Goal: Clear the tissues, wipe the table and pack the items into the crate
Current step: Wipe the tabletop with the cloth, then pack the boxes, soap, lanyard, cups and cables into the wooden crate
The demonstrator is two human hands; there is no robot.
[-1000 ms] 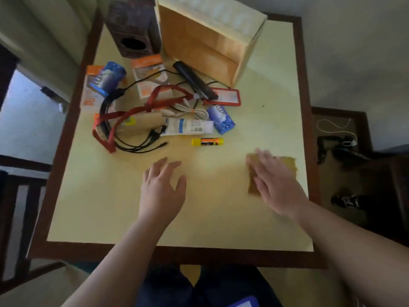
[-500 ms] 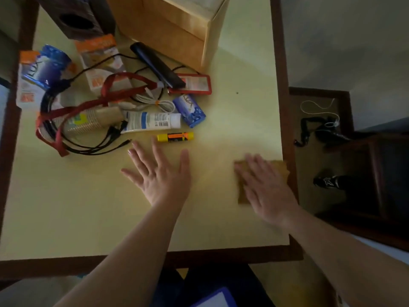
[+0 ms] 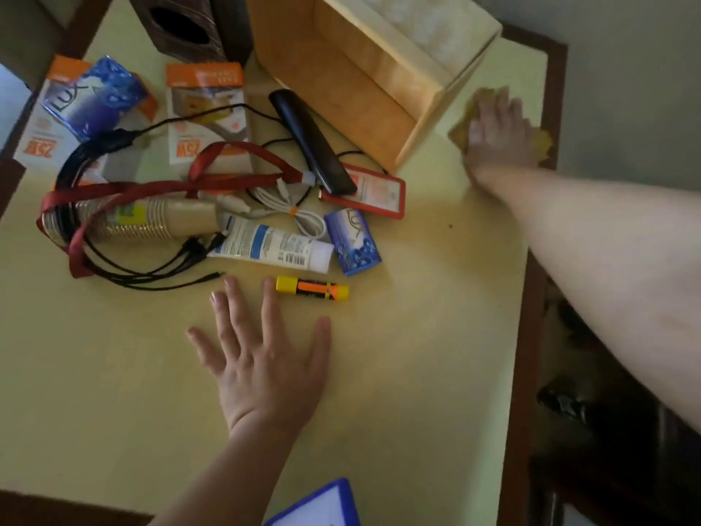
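Note:
My right hand (image 3: pixel 497 132) presses flat on a brownish-yellow cloth (image 3: pixel 543 144) at the far right of the yellow table (image 3: pixel 417 373), just beside the wooden crate (image 3: pixel 341 81). My left hand (image 3: pixel 265 366) lies flat on the table with fingers spread and holds nothing. Just beyond its fingertips sits a yellow and orange marker (image 3: pixel 311 293). Further back lie a white tube (image 3: pixel 271 248), a small blue soap box (image 3: pixel 353 242), a red badge holder (image 3: pixel 373 193), a red lanyard (image 3: pixel 159 187), black cables (image 3: pixel 144 267), stacked paper cups (image 3: pixel 151 222) and a black case (image 3: pixel 313 142).
A dark wooden tissue box (image 3: pixel 182 24) stands at the back left. Two orange-and-white packs (image 3: pixel 206 104) and a blue Lux box (image 3: pixel 95 94) lie near it. The table has a dark brown rim (image 3: pixel 527 336); dark objects sit on the floor to the right.
My right hand has slid the cloth away from me along the right side, up to beside the crate. My left hand stays flat on the table near the marker.

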